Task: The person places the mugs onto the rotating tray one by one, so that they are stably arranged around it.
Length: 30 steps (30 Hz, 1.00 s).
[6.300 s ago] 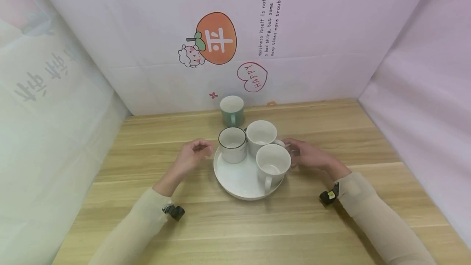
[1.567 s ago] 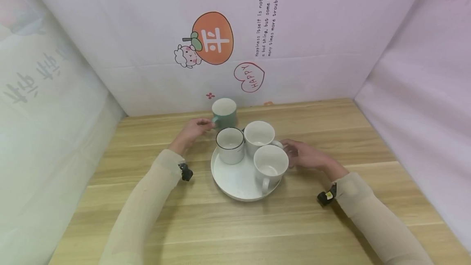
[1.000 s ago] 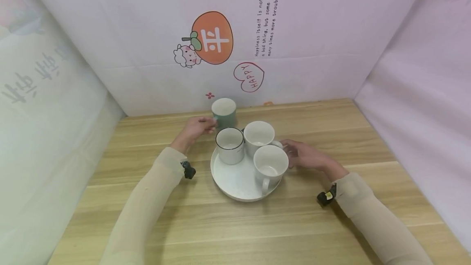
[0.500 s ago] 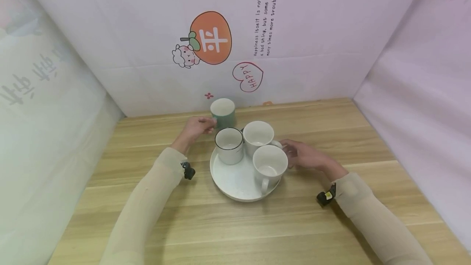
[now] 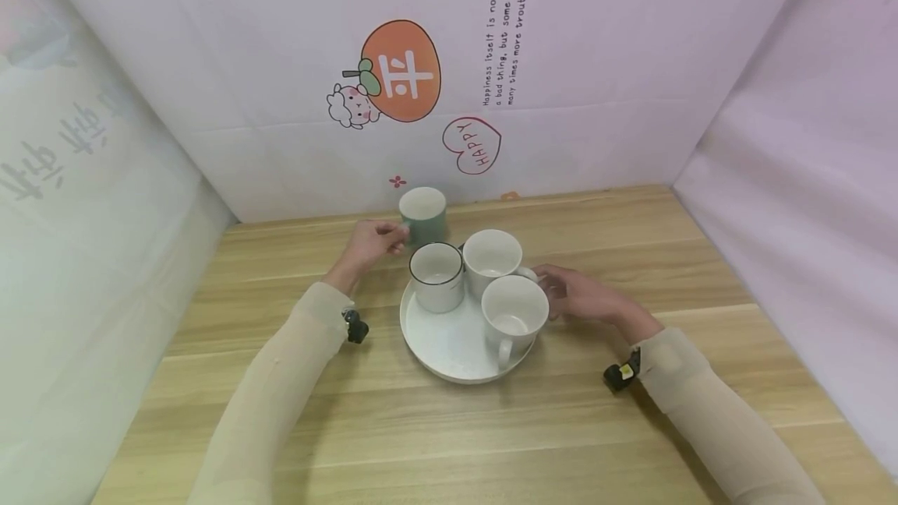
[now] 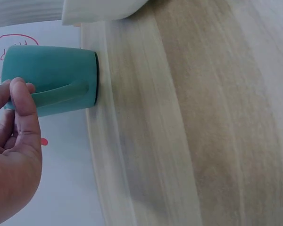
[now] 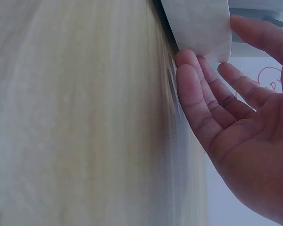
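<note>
In the head view my left hand (image 5: 372, 245) is at the green mug (image 5: 425, 223) at the back of the table. The left wrist view shows thumb and fingertips pinching the handle (image 6: 61, 94) of that mug, which stands upright with its base on the wood. My right hand (image 5: 585, 296) rests against the right side of a round white plate (image 5: 449, 349). Its fingers, loosely extended, touch the plate's outer side, with the thumb near the rim. Three mugs stand on the plate: a dark-rimmed white mug (image 5: 438, 291), a white mug behind (image 5: 480, 275) and another in front (image 5: 505, 326).
A wooden table (image 5: 449, 435) lies under everything. Behind the green mug rises a printed white backdrop (image 5: 575, 139), close to it. White cloth sides stand at left and right. The front mug's handle (image 5: 505, 353) points toward me.
Since the oldest frame, my left hand has gone from beside the plate to the green mug's handle, which has turned from facing me to the left. My right hand stays by the plate.
</note>
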Each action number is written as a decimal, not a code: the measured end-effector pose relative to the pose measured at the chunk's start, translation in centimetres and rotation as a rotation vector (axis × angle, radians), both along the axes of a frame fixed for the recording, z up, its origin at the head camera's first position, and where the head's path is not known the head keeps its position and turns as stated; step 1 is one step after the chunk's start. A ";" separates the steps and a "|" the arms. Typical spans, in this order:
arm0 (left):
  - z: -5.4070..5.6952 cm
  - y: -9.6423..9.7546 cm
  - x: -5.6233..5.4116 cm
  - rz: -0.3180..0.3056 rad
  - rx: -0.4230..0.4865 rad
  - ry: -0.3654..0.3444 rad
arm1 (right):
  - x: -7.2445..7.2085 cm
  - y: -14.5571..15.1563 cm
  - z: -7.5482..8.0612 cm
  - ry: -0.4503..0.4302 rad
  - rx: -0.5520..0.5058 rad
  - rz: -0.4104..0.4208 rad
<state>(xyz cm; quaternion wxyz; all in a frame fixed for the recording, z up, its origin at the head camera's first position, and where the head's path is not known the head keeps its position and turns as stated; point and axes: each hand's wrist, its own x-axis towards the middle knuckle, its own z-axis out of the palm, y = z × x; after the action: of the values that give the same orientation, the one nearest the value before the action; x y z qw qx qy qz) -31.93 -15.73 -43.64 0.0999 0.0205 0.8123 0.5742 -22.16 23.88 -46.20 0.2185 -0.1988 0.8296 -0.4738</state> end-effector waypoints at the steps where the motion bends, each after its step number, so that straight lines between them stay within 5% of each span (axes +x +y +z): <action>1: -0.1 -0.1 0.0 0.001 -0.005 0.009 | 0.0 0.0 0.0 -0.003 0.000 0.000; 11: -0.7 -1.0 0.3 0.022 -0.020 0.073 | -0.1 -0.1 0.1 -0.005 -0.005 -0.002; 30: -0.2 -3.6 2.0 0.078 0.004 0.064 | -0.2 -0.1 -0.1 -0.005 -0.009 -0.002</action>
<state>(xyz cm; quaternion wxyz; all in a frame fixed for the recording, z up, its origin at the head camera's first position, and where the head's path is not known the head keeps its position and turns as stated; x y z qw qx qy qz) -29.93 -19.33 -43.87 0.0514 0.0076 0.8143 0.5782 -22.38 23.79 -46.33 0.2193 -0.1977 0.8271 -0.4782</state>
